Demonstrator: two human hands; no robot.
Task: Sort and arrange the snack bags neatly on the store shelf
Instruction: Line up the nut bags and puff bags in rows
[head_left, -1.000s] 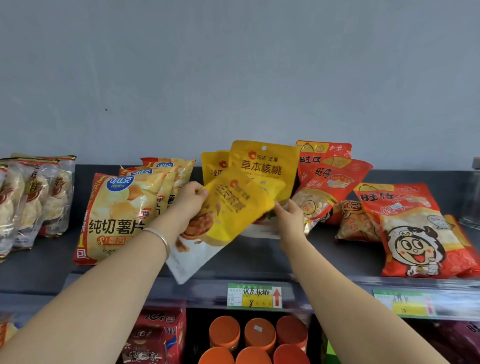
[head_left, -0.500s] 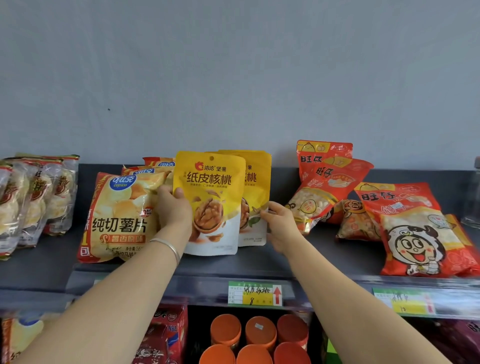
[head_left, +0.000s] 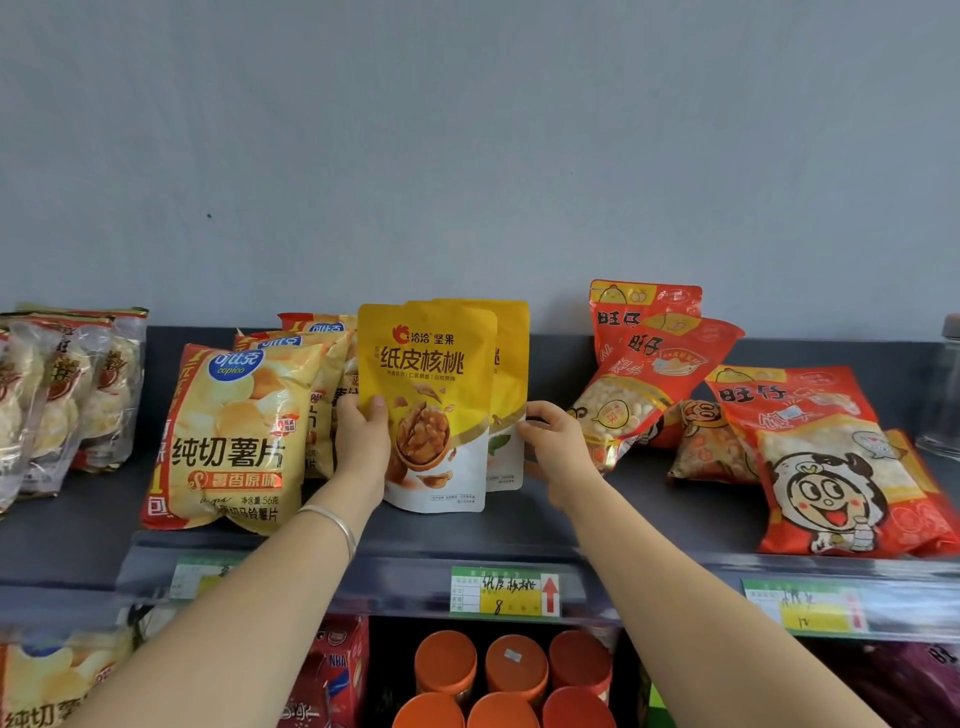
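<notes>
Clear-wrapped snack bags (head_left: 57, 395) stand in a row at the left end of the dark store shelf (head_left: 571, 525). Just beside them, yellow potato chip bags (head_left: 234, 436) are lined up one behind another, the front one reaching the shelf's front edge. At the middle of the shelf, a person's left hand (head_left: 363, 441), a silver bracelet (head_left: 337, 525) on its wrist, grips the left edge of the front walnut bag (head_left: 436, 374), thumb laid on its printed face. The yellow pouch stands upright, a little back from the front edge. The rear walnut bag (head_left: 511, 364) stands close behind it, offset to the right, and the right hand (head_left: 558, 447) pinches that pouch's lower right edge with curled fingers. Toward the right end, red snack bags (head_left: 660, 374) lean together near the back wall, a small orange packet (head_left: 711, 447) lies beside them, and a large red cartoon-face bag (head_left: 831, 467) lies at the front edge. A handwritten price tag (head_left: 504, 592) sits on the front rail below the walnut bags.
</notes>
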